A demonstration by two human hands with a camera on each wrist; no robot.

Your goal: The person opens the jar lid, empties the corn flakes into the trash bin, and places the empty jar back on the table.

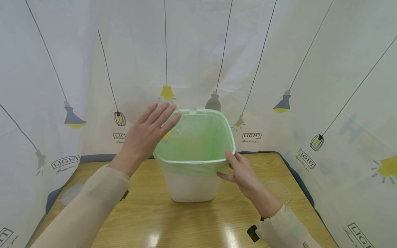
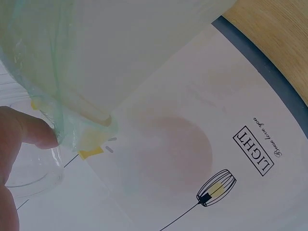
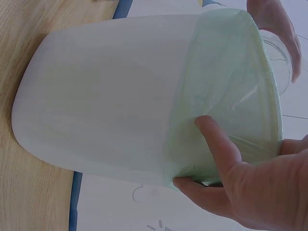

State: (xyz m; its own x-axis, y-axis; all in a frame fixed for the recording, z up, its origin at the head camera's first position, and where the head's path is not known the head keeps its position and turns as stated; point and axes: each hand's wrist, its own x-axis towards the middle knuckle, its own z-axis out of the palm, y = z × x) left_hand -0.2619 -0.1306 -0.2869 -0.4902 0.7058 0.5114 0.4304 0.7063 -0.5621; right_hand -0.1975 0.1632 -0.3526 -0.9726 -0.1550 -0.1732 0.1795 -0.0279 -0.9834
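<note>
Bin: upright mid-desk, white, and there's a green bag lining it, folded out over the rim.
Left hand: up at the rim's ten o'clock! From the head, just the back and long fingers; both wrist views reveal them, thumb opposite, spread around a clear cup and holding it.
Cup: right by the bag's edge, barely made out from the head, far plainer from either wrist.
Right hand: at the rim's four o'clock, fingers bent close and gripping bag and rim; the right wrist view shows two digits against the outer fold.
Desk: glossy wood grain, dark edging; a pale disc at eight o'clock of the bin, a faint clear ring at four.
Room: white sheets all round, printed with hanging lamps.
Print: boxed "LIGHT", over and over, small script beneath ending "love you".
</note>
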